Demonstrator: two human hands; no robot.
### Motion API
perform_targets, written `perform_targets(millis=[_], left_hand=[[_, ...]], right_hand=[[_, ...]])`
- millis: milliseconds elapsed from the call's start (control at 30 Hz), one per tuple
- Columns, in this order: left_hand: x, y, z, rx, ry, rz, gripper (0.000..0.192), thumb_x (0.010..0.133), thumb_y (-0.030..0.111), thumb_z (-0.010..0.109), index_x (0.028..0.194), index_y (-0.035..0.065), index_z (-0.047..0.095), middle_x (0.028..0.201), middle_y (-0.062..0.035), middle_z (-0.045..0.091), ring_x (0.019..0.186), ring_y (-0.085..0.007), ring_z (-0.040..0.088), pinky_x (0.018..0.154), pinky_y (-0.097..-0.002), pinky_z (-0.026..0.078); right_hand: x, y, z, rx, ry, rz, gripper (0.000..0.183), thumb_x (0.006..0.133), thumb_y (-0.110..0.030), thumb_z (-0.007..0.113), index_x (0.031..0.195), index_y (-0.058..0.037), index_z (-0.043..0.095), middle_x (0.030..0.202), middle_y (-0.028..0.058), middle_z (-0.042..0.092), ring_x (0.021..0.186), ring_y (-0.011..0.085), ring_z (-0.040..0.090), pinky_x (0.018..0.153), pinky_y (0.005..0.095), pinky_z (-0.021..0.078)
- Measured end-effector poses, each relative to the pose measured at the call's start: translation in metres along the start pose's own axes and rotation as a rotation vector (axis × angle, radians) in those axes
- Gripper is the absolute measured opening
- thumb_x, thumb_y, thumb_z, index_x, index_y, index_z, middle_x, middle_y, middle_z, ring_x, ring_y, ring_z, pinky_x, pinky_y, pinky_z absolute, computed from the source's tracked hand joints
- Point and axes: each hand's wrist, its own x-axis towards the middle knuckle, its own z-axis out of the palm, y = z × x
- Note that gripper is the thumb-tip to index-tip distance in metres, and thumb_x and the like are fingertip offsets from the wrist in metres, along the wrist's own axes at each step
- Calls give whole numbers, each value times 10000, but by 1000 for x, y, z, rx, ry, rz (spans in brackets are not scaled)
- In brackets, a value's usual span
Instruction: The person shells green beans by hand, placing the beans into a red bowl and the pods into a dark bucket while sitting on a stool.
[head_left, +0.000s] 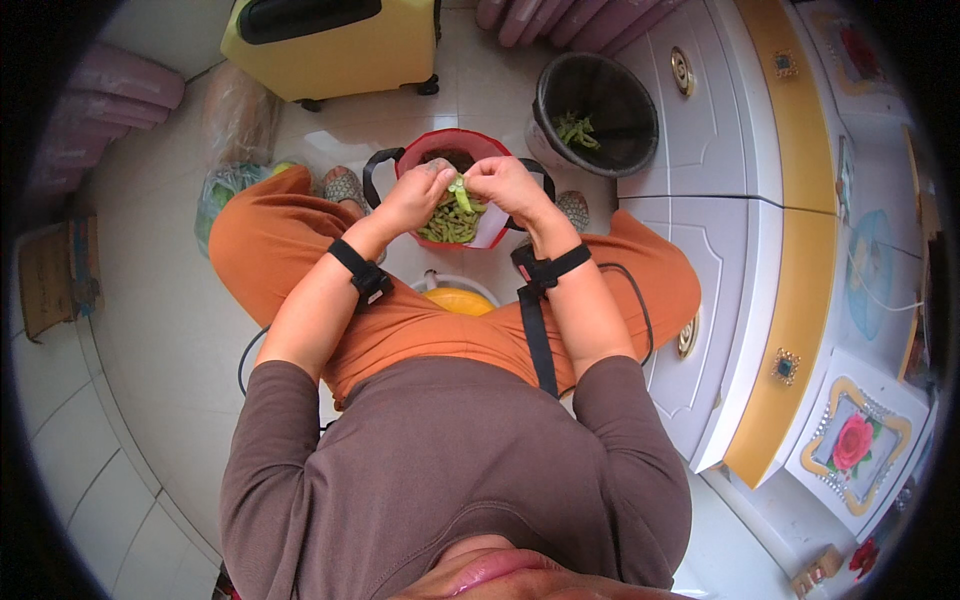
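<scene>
A bright green bean pod (460, 196) is pinched between my two hands, with pale beans or split flesh showing at its upper end. My left hand (418, 195) grips it from the left, fingertips closed on it. From the other side, the thumb and forefinger of my right hand (508, 186) meet at the pod's top; its fingertips are partly hidden. Directly below the hands stands a red bag (489, 142) with black handles, holding many green pods (450, 225). Between my thighs a yellow bowl (459, 301) shows in part.
A dark bin (551, 135) with some green pods or shells (576, 131) inside stands beyond my right hand, against the white cabinet (675, 240). A yellow suitcase (337, 56) is ahead. Plastic bags (232, 180) lie past my left knee. A cable (637, 300) hangs by my right arm.
</scene>
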Motion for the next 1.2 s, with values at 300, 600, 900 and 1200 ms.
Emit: perform_targets(millis=[300, 600, 900, 1200], left_hand=[[-1, 12, 0, -730, -45, -430, 157, 888, 231, 420, 879, 89, 486, 652, 50, 424, 539, -28, 372, 451, -149, 299], [4, 7, -1, -781, -68, -451, 144, 853, 219, 500, 812, 97, 437, 619, 62, 388, 509, -33, 345, 448, -161, 296], [5, 9, 1, -861, 0, -475, 142, 850, 116, 443, 985, 76, 456, 677, 33, 435, 572, -39, 393, 491, -165, 330], [1, 8, 4, -820, -106, -463, 151, 886, 226, 422, 898, 101, 505, 612, 62, 384, 520, -36, 333, 458, -169, 270]], right_hand=[[-3, -6, 7, -486, 204, -90, 190, 637, -227, 594, 663, -42, 627, 608, 81, 599, 547, 171, 569, 524, 283, 435], [-1, -4, 7, -211, 135, -42, 151, 649, -166, 597, 660, -17, 616, 587, 51, 579, 556, 111, 529, 535, 250, 419], [-1, -8, 0, 9, 132, -3, 92, 711, -74, 561, 715, 15, 584, 620, 6, 540, 546, 79, 475, 511, 208, 389], [2, -2, 6, 161, 372, -114, 138, 746, -123, 575, 727, 12, 598, 645, 8, 573, 567, 62, 490, 526, 199, 398]])
